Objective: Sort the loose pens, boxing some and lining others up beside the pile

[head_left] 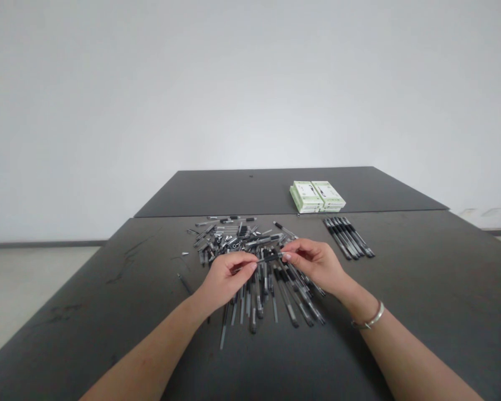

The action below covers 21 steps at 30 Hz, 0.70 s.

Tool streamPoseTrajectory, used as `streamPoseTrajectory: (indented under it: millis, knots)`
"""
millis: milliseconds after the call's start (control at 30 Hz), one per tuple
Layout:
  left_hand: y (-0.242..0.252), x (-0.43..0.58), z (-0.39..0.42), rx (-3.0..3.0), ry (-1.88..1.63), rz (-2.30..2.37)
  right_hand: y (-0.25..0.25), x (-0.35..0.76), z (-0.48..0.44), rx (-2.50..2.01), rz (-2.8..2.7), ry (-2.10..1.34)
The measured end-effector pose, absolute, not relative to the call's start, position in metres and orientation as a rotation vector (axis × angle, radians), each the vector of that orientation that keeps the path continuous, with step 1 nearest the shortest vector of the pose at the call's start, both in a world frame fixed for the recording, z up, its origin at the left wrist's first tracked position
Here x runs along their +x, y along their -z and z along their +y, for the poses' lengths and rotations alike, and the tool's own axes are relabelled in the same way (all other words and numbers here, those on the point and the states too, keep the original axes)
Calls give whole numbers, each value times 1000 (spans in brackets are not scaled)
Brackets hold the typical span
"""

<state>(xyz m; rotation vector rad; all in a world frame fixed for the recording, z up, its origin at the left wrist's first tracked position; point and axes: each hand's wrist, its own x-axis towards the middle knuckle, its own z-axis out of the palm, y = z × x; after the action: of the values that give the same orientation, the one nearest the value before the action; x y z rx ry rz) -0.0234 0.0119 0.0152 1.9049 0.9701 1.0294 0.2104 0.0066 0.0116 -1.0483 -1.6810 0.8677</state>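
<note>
My left hand (227,280) and my right hand (313,264) hold a slim black pen (269,258) between them above the table, fingertips pinching it from either side. Its far left end is hidden behind my left fingers. Right under my hands lies a loose heap of black-and-clear pens and pen parts (234,240), with many barrels fanning toward me. A thin metal bracelet (371,317) circles my right wrist.
Several pens lie side by side in a tidy row (348,237) to the right of the heap. Behind them stand green-and-white boxes (316,196) on a farther dark table (242,192). A lone pen (184,284) lies left of the heap on the scuffed dark table (87,301).
</note>
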Motion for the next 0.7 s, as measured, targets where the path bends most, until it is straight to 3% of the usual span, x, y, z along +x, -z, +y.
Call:
streamPoseTrajectory:
  millis: [200, 400, 700]
  knots:
    - [-16, -23, 12, 1906, -1025, 966, -19, 211, 3, -1060, -1826, -797]
    - [-14, -24, 11, 1907, -1031, 958, -18, 210, 3, -962, -1659, -1040]
    - [-13, -25, 12, 1919, -1016, 942, -14, 211, 5, -1047, -1737, -913]
